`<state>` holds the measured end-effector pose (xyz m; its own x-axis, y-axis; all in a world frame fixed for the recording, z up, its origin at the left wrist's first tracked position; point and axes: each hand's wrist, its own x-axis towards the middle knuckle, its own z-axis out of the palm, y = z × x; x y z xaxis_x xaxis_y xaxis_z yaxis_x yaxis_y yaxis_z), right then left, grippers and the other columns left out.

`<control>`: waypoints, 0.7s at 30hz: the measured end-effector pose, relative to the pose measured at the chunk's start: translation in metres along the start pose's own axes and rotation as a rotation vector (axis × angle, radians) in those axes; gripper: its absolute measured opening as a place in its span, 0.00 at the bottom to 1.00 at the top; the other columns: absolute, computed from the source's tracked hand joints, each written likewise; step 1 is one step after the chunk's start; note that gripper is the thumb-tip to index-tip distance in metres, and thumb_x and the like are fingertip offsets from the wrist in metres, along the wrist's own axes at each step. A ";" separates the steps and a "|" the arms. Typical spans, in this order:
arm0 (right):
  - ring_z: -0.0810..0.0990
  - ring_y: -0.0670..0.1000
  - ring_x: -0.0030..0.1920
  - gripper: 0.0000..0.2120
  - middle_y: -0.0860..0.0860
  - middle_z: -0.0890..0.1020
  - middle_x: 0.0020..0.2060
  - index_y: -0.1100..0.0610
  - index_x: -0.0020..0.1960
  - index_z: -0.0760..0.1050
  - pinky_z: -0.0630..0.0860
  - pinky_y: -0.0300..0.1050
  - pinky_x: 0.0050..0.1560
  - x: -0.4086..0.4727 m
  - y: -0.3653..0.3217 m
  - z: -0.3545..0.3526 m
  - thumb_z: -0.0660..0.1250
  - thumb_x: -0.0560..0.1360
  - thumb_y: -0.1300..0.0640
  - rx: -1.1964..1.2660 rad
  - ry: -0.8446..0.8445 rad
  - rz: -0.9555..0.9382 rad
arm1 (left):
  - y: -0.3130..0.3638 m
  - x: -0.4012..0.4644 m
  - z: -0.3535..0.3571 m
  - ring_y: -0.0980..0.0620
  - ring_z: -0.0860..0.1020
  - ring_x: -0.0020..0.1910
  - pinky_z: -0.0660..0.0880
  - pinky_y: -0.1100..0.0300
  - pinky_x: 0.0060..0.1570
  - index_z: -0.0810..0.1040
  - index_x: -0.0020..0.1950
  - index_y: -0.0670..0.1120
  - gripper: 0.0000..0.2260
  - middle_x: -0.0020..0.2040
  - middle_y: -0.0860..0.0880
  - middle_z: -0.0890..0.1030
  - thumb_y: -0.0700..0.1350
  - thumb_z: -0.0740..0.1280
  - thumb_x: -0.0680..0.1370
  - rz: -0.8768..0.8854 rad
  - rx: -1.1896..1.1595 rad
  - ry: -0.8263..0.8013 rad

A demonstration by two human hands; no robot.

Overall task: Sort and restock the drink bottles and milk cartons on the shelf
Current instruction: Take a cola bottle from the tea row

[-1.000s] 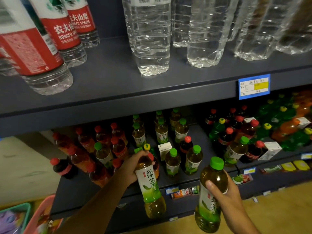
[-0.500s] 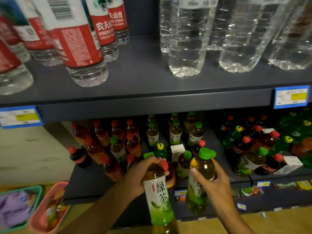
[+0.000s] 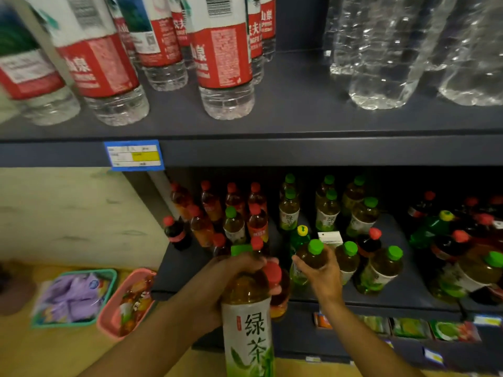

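Note:
My left hand point(image 3: 234, 270) grips the neck of a large green tea bottle point(image 3: 247, 330) with a white and green label, held in front of the lower shelf point(image 3: 394, 295). It also seems to hold a red-capped bottle point(image 3: 277, 289) beside it. My right hand point(image 3: 318, 273) holds a green-capped tea bottle point(image 3: 313, 257) by its shoulder, standing at the lower shelf's front edge. More green-capped tea bottles point(image 3: 326, 210) stand behind it. A small white carton point(image 3: 330, 238) sits among them.
Red-capped tea bottles point(image 3: 234, 202) fill the lower shelf's left side, mixed red, green and yellow-capped bottles point(image 3: 449, 235) the right. Large water bottles point(image 3: 223, 63) stand on the upper shelf point(image 3: 299, 151). A pink basket point(image 3: 128, 303) and a teal basket point(image 3: 73, 297) sit on the floor at left.
My right hand moved its green tea bottle up and forward onto the lower shelf's front edge. My left hand kept its large bottle. The view shifted to the left.

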<state>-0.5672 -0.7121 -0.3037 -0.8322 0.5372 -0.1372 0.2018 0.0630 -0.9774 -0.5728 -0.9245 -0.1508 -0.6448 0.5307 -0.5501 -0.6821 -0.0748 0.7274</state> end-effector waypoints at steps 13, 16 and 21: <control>0.80 0.58 0.57 0.31 0.55 0.82 0.54 0.57 0.61 0.74 0.76 0.59 0.62 0.027 0.031 0.018 0.82 0.62 0.54 -0.145 0.033 0.085 | -0.006 -0.022 -0.019 0.38 0.81 0.58 0.80 0.52 0.50 0.84 0.56 0.49 0.22 0.60 0.41 0.82 0.50 0.79 0.64 0.093 0.023 -0.079; 0.80 0.58 0.57 0.33 0.55 0.82 0.54 0.56 0.62 0.73 0.76 0.59 0.61 0.033 0.034 0.020 0.83 0.62 0.53 -0.158 0.010 0.076 | -0.009 -0.017 -0.023 0.38 0.81 0.58 0.79 0.50 0.52 0.85 0.55 0.49 0.18 0.60 0.42 0.82 0.49 0.79 0.66 0.094 -0.005 -0.093; 0.76 0.57 0.66 0.41 0.57 0.78 0.64 0.57 0.73 0.64 0.71 0.59 0.68 0.019 0.008 0.011 0.80 0.66 0.54 -0.097 -0.095 0.078 | -0.009 0.002 -0.027 0.35 0.81 0.56 0.79 0.47 0.50 0.86 0.47 0.48 0.16 0.59 0.44 0.83 0.47 0.82 0.61 0.029 -0.077 -0.102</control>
<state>-0.5870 -0.7104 -0.3161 -0.8563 0.4618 -0.2311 0.3127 0.1074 -0.9438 -0.5770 -0.9455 -0.1695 -0.6293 0.6098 -0.4819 -0.6905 -0.1540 0.7067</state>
